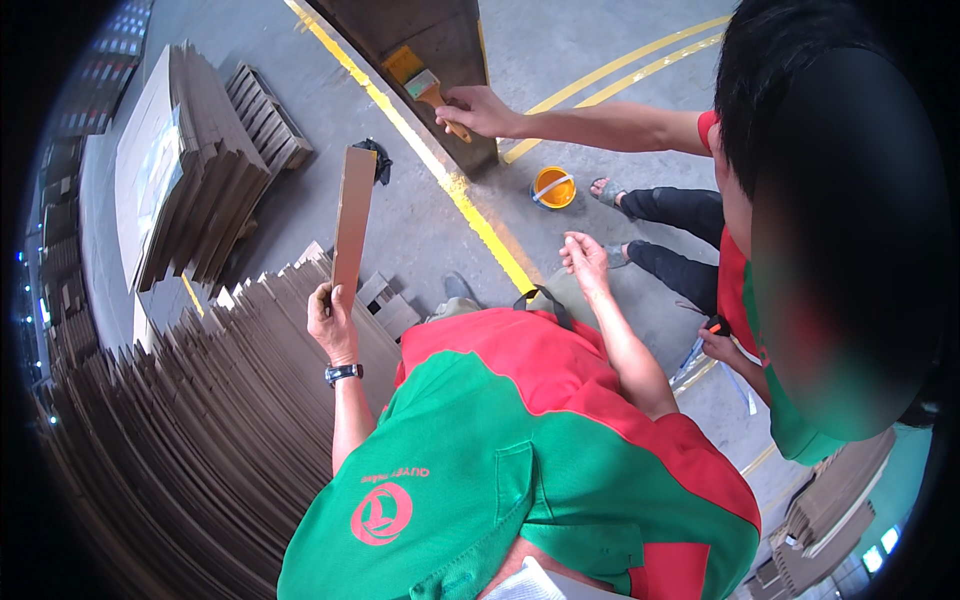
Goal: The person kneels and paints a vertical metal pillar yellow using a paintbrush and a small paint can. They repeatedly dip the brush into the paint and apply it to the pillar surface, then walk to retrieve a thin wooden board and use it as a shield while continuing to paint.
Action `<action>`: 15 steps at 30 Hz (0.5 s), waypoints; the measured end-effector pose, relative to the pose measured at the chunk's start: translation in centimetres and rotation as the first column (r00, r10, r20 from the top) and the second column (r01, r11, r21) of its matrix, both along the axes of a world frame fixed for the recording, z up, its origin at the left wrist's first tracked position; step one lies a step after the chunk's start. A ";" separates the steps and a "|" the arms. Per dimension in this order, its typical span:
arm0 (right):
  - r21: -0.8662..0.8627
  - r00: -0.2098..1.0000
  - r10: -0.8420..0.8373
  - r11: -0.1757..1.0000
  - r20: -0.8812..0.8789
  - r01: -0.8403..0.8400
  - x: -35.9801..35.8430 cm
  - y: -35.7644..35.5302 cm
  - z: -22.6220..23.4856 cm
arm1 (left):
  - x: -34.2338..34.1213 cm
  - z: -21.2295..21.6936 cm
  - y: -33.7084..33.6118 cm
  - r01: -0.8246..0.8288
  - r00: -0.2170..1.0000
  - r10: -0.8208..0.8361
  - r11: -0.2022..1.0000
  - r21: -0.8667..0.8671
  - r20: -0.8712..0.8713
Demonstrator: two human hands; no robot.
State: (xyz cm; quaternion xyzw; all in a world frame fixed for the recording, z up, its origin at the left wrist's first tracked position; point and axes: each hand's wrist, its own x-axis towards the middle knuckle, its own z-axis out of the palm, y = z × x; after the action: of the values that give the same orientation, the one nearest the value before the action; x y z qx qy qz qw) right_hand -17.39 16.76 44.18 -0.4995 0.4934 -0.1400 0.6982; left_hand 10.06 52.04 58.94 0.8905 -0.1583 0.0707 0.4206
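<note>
My left hand (332, 318) is closed round the lower end of a long, narrow brown cardboard strip (354, 215), which stands nearly upright. A watch is on that wrist. My right hand (588, 262) is raised in front of my body, fingers curled in and tips close together; whatever they may hold is too small to make out. Beyond it, a co-worker's hand (482, 112) grips a paintbrush (428, 90) against a dark brown panel (440, 40), where a yellow patch (402, 65) shows. The co-worker's other hand (718, 345) holds an orange and black tool, perhaps a tape measure.
A bucket of yellow paint (553, 187) stands on the floor by the co-worker's feet. Yellow lines (440, 170) run across the grey floor. Stacked cardboard sheets (200, 400) fill the near left, with another stack (190, 170) and a wooden pallet (268, 115) farther off.
</note>
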 end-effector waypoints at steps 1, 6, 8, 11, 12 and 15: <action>-0.007 1.000 0.014 1.000 0.002 -0.014 0.1 0.0 0.1 | 0.1 0.1 -0.2 0.003 1.000 -0.003 1.000 -0.002 0.000; -0.074 0.982 0.133 0.987 -0.131 -0.144 0.7 -0.1 0.8 | 1.0 1.0 -1.4 0.057 0.996 -0.056 0.998 -0.013 0.064; -0.099 0.970 0.159 0.979 -0.182 -0.178 1.0 -0.2 1.2 | 1.6 1.5 -2.0 0.072 0.994 -0.070 0.997 -0.019 0.088; -0.200 0.990 0.102 0.972 -0.097 -0.120 1.5 -0.2 1.5 | 2.2 1.9 -2.6 0.065 0.991 -0.060 0.997 -0.041 0.116; -0.216 0.996 0.083 0.972 -0.036 -0.089 1.7 -0.2 1.6 | 2.3 2.0 -2.7 0.084 0.989 -0.078 0.996 -0.038 0.127; -0.177 0.998 0.052 0.983 -0.032 -0.057 1.9 -0.5 1.7 | 2.5 2.0 -2.8 0.080 0.991 -0.077 0.996 -0.027 0.111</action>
State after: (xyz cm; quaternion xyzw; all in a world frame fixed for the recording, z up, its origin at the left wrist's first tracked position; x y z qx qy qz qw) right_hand -15.48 16.26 45.91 -0.5751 0.4746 -0.1575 0.6475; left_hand 12.53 49.22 60.93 0.8715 -0.2150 0.1054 0.4278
